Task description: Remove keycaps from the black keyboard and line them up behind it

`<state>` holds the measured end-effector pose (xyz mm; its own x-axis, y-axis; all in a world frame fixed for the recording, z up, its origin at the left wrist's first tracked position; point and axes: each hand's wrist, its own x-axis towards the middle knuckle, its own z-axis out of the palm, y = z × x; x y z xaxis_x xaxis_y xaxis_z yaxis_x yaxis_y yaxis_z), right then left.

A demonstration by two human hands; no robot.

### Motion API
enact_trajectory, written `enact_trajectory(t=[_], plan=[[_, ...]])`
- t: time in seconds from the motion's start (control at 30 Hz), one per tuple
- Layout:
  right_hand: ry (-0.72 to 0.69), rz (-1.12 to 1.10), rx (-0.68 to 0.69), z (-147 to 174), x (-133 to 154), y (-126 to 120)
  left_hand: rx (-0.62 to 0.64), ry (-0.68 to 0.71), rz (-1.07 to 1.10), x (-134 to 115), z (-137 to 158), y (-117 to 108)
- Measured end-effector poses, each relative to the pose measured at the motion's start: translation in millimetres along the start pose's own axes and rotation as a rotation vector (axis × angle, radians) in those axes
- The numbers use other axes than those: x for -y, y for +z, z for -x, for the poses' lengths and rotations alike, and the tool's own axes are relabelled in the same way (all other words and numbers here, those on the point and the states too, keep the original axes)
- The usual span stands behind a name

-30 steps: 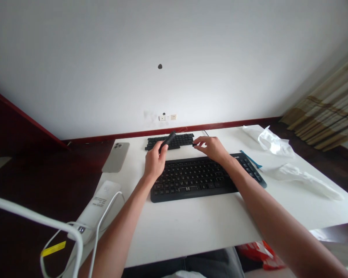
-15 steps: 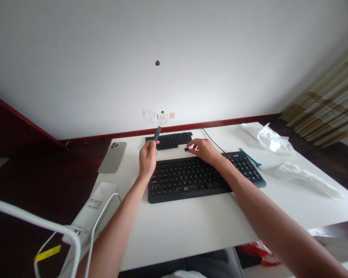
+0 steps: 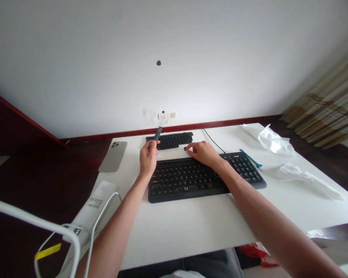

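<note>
My left hand (image 3: pixel 148 157) is closed around a dark keycap puller (image 3: pixel 157 134), its thin wire ends pointing away from me. My right hand (image 3: pixel 204 151) hovers over the keyboard's back edge, thumb and forefinger pinched at a small black keycap (image 3: pixel 185 148). Beneath both wrists lies a black keyboard (image 3: pixel 191 197); its front row has a long bare slot where a space bar sits. Behind it, black keycaps (image 3: pixel 175 139) lie in close rows on the white table (image 3: pixel 197 224), and the pinched keycap is at the right end of a front row.
A phone (image 3: pixel 113 159) lies face down at the left edge, near a white power strip (image 3: pixel 89 206) with white cables. To the right are a blue pry tool (image 3: pixel 251 158) and crumpled white wrappings (image 3: pixel 274 139). The keyboard's black cable (image 3: pixel 213 141) runs backward.
My right thumb and forefinger have come closer together at the small keycap, which has shifted slightly left. My left hand still holds the puller in nearly the same place.
</note>
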<state>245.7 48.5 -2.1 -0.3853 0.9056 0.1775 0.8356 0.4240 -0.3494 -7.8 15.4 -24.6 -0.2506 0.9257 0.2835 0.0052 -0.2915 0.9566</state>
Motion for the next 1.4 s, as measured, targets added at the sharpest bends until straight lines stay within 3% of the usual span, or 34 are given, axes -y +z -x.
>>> enact_trajectory(t=[0.2,1.4], plan=[[0.030,0.022,-0.055,-2,1,2,0.006,0.002,0.001,1,0,0],[0.103,0.032,-0.044,-7,1,2,0.023,-0.004,-0.029,2,0,-1]])
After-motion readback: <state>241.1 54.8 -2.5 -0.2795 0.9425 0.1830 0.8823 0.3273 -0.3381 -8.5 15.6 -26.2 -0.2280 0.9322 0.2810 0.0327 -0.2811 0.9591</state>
